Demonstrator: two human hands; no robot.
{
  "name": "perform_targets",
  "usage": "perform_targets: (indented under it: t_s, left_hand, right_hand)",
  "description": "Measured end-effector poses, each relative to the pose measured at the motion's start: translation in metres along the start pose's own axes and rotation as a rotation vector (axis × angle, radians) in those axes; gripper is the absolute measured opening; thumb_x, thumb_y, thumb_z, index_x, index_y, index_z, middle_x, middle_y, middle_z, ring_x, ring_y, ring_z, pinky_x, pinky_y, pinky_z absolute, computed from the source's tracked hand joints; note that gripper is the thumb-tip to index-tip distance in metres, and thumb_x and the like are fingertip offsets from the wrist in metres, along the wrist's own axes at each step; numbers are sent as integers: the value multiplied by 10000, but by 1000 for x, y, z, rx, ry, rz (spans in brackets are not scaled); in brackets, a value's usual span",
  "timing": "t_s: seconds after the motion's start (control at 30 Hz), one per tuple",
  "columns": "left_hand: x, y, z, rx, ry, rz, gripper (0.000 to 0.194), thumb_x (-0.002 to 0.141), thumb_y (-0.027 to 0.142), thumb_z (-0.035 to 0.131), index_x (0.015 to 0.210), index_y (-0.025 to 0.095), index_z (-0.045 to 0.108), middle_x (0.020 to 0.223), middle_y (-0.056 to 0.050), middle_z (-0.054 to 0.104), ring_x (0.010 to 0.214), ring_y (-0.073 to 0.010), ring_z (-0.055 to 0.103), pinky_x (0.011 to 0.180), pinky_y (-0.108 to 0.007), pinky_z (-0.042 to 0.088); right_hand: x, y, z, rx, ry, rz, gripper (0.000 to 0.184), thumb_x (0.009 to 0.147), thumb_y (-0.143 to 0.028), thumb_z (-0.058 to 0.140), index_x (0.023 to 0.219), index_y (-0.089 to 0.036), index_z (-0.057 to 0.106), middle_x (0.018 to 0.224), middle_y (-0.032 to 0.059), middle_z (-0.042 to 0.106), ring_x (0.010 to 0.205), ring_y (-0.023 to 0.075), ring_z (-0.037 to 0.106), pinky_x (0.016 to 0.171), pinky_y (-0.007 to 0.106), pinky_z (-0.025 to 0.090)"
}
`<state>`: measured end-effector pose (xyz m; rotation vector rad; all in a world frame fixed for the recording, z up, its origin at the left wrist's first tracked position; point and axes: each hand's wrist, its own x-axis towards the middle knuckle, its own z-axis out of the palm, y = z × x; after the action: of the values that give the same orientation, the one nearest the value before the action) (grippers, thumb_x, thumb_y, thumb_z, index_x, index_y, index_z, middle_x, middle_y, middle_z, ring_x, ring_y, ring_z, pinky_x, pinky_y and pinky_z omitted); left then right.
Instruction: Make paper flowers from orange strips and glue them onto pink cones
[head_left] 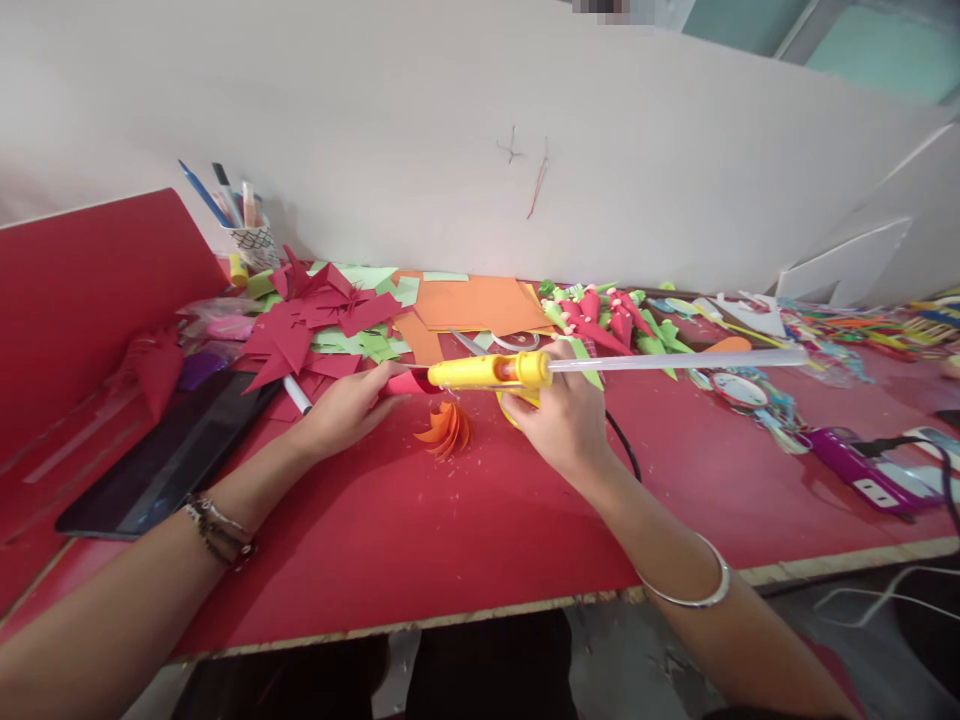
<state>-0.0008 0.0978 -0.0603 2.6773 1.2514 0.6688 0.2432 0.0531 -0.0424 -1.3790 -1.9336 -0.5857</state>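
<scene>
My right hand (562,420) is closed around the grip of a yellow glue gun (491,372), held level with its nozzle pointing left and a long clear glue stick (675,361) sticking out to the right. The nozzle meets a small rolled red paper piece (409,382), which my left hand (341,408) pinches against the red tabletop (450,520). A folded orange paper fan (446,430) lies just below the gun, between my hands. The gun's black cord (622,445) trails behind my right hand.
Red folded paper shapes (315,320), green scraps and orange sheets (472,303) pile up behind. A pen cup (251,243) stands at the back left, a dark tablet (172,455) lies left. Red-and-green paper cones (607,320), scissors (495,343) and a purple power strip (862,470) lie right.
</scene>
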Motion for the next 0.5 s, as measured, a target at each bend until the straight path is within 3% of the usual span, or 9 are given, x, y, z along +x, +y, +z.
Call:
perform_targets:
  t_s: [0.17,0.5]
  left_hand:
    - [0,-1,1,-3,14,14,251,799,237,381,1037,186,444,784,-28,575,646,-139,550,557,-205,383]
    - [2,2,-2,-5,-10,14,147,778,251,388,847,163,484,781,-29,559,680,-139,535,576,-211,388]
  right_hand:
    - [0,0,-1,11,10,-15,185,723,-255,506,885,-168,486,859,84,496,728,193,499,518,300,422]
    - [3,-3,-4,27,25,-14,160,740,-322,524,805,-179,492,790,43,478,698,159,497,492,247,383]
